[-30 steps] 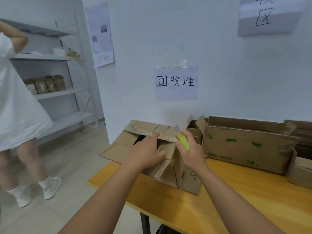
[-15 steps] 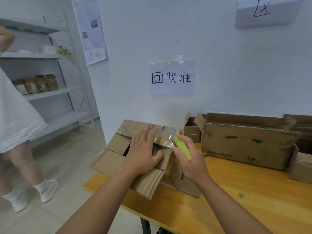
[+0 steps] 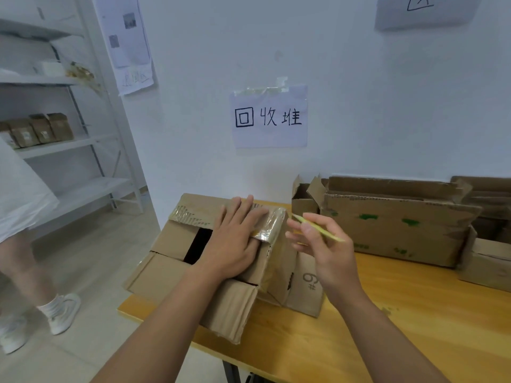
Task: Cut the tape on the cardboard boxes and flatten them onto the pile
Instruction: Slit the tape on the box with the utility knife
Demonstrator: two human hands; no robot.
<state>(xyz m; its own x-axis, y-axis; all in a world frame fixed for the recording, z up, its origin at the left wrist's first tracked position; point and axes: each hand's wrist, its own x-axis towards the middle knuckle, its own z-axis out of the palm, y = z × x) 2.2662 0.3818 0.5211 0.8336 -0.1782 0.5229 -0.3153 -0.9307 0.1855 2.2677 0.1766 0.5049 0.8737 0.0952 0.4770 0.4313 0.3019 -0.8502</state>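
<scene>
From the head view, your left hand [image 3: 237,239] has gone flat, fingers straight, pressing the corrugated box [image 3: 221,261] lower at the table's [image 3: 414,327] left corner; your right hand [image 3: 323,244], now clear of the glossy tape [image 3: 269,226], pinches the slim green cutter [image 3: 318,227], so flattening looks underway

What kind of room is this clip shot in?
Likely a stockroom or packing area with a recycling corner: metal shelving holding small brown packages, a handwritten wall sign above the wooden table, and opened cardboard boxes lined along the wall.
</scene>
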